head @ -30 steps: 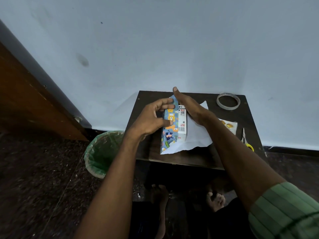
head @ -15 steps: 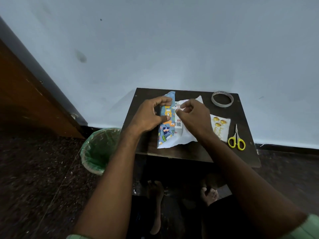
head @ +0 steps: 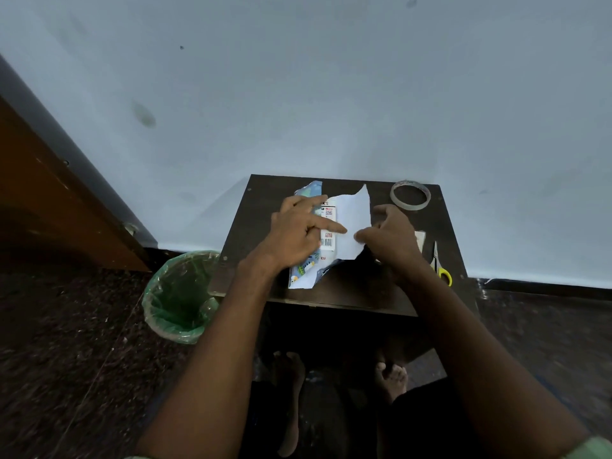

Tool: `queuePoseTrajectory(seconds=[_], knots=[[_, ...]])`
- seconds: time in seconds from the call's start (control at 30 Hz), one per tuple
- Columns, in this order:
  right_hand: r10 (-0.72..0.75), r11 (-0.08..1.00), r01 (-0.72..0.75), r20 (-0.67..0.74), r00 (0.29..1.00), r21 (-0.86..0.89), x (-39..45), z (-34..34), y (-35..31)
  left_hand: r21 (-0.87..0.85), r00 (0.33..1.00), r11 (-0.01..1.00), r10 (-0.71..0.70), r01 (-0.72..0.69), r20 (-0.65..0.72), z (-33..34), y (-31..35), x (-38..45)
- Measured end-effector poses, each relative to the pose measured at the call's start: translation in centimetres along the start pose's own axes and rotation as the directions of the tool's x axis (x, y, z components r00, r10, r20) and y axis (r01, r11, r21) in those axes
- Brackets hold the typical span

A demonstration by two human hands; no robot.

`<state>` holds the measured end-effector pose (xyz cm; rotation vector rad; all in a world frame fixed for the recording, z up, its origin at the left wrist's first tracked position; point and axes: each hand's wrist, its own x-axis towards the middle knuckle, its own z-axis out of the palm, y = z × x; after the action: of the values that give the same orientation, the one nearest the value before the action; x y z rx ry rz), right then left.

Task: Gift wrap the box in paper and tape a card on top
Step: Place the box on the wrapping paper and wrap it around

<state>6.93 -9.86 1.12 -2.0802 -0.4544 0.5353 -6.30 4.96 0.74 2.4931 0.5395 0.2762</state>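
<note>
A small white box (head: 328,233) with a barcode lies on the dark table (head: 351,286), partly covered by patterned blue wrapping paper (head: 306,266) whose white underside (head: 352,220) is folded up on the right. My left hand (head: 298,233) lies flat on the box and paper, its index finger stretched across the box. My right hand (head: 387,236) pinches the right edge of the white paper flap. The card (head: 420,240) lies mostly hidden behind my right hand.
A tape roll (head: 410,194) sits at the table's back right corner. Yellow-handled scissors (head: 440,266) lie at the right edge. A bin with a green liner (head: 178,296) stands on the floor left of the table. Bare feet (head: 390,376) are under the table.
My left hand went from gripping the box's left side to lying flat on top. My right hand moved right and now holds the raised white flap. The camera tilted closer.
</note>
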Motion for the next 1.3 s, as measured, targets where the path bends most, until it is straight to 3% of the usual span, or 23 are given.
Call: queuePoseTrajectory(seconds=[0.13, 0.33, 0.5, 0.57, 0.67, 0.8, 0.93, 1.13, 1.3], knots=[[0.009, 0.981, -0.013, 0.02, 1.0, 0.196, 0.6, 0.3, -0.8, 0.068, 1.0, 0.998, 0.003, -0.002, -0.014, -0.4, 0.9, 0.1], [-0.022, 0.956, 0.026, -0.018, 1.0, 0.293, 0.8, -0.3, -0.8, 0.064, 0.998, 0.997, -0.034, 0.038, -0.059, -1.1, 0.7, 0.4], [-0.04, 0.92, 0.004, 0.085, 0.996, 0.393, 0.1, 0.5, -1.1, 0.075, 0.999, 0.997, 0.03, -0.031, 0.017, -0.4, 0.9, 0.7], [-0.062, 0.91, 0.014, 0.101, 0.993, 0.415, -0.3, 1.2, -1.3, -0.029, 1.0, 0.999, 0.024, -0.023, 0.013, -0.1, 0.3, 0.7], [-0.083, 0.893, 0.026, 0.109, 0.991, 0.449, -0.8, 1.9, -1.8, -0.299, 0.995, 0.954, -0.034, 0.004, -0.095, -0.2, -0.9, 1.1], [-0.103, 0.888, 0.039, 0.117, 0.988, 0.457, -0.7, 2.2, -2.0, -0.27, 0.97, 0.956, -0.164, 0.113, -0.177, 0.0, -1.7, 1.3], [-0.125, 0.906, 0.054, 0.143, 0.982, 0.42, -0.4, 2.3, -1.9, -0.363, 0.988, 0.93, -0.105, 0.055, -0.117, -0.3, -1.6, 0.9], [-0.175, 0.943, 0.107, 0.197, 0.965, 0.314, -1.0, 2.2, -1.9, -0.259, 0.991, 0.965, -0.066, 0.034, -0.115, -0.3, -1.4, 0.8], [-0.228, 0.928, 0.146, 0.213, 0.95, 0.342, -2.0, 2.3, -1.7, -0.25, 0.995, 0.967, 0.023, -0.047, -0.1, -0.6, -1.3, 0.8]])
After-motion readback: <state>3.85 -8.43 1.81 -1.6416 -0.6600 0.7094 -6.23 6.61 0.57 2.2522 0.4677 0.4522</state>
